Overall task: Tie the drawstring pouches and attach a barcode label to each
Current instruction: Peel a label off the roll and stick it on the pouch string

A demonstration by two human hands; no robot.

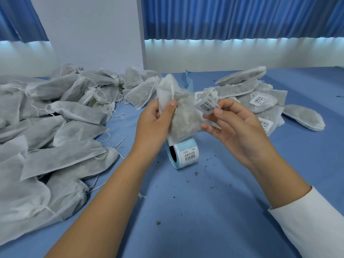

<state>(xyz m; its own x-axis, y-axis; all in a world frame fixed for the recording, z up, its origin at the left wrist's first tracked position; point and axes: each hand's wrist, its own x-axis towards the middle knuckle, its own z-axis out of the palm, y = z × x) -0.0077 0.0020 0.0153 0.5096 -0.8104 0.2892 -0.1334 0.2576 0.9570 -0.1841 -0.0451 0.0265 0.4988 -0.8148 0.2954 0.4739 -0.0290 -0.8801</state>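
We hold the pouch [183, 118] above the label roll [186, 154] on the counter [204, 205], left hand [158, 118] gripping its top, right hand [234, 125] pinching a barcode label [206, 105] just beside it.

A single wide-angle camera, worn on the person's head, looked forward and down across a blue table [204, 211]. It sat close enough that both forearms entered from the bottom edge. The left hand [154, 118] and right hand [236, 125] met near the middle of the frame, gripping a pouch [181, 116] and pinching a label [206, 105]. A label roll [184, 153] stood just below them. The view faced a white wall [89, 34] and blue curtains [232, 17], which filled the top of the frame. Heaps of pouches lay to the left [55, 118] and right [251, 94]. The curtain folds leaned at the sides.
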